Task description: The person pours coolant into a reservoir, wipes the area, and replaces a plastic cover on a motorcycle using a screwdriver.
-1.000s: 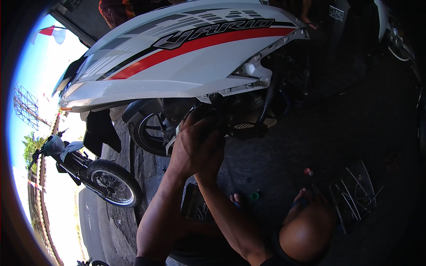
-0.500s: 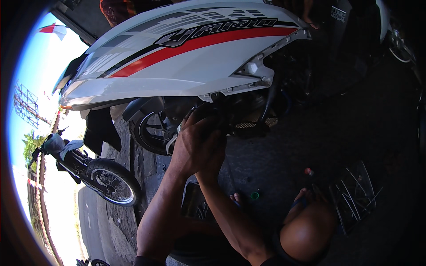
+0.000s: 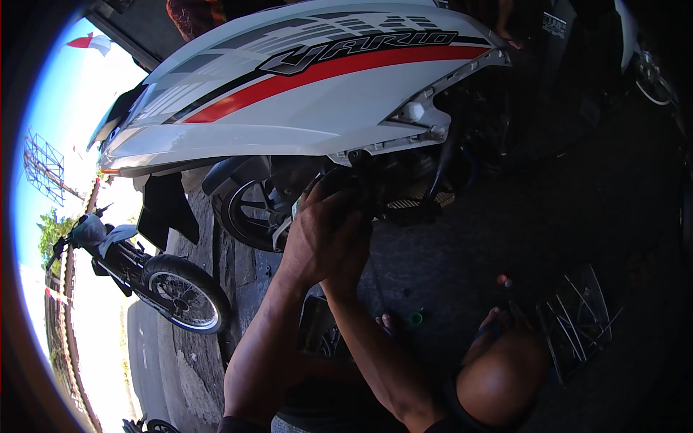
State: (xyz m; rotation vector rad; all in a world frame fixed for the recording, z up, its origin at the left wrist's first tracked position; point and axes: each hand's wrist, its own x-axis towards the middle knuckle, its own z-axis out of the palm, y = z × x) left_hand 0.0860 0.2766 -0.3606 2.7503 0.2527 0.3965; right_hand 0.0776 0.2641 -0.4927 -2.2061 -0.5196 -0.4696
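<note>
A white motor scooter [image 3: 303,108] with a red-and-black stripe fills the upper middle of the view. Below its side panel, my left hand [image 3: 314,238] is closed around something dark, just right of the front wheel [image 3: 234,227]. My right hand [image 3: 346,249] is partly behind the left, its fingers closed in the same dark spot. Shadow and the hands hide what they grip. A ribbed metal part [image 3: 410,202] shows right of my hands, among dark hoses and frame parts.
A second motorbike [image 3: 108,256] stands at left by the sunlit road. Another person's orange-patterned clothing [image 3: 186,16] shows at the top. A clear tray of metal rods [image 3: 577,325], a red object [image 3: 503,278], a green ring [image 3: 416,317] and a dark tray [image 3: 314,325] lie on the floor.
The scooter and my hands sit very slightly higher and further right in the picture. Otherwise both hands stay in the same grip, with little visible movement.
</note>
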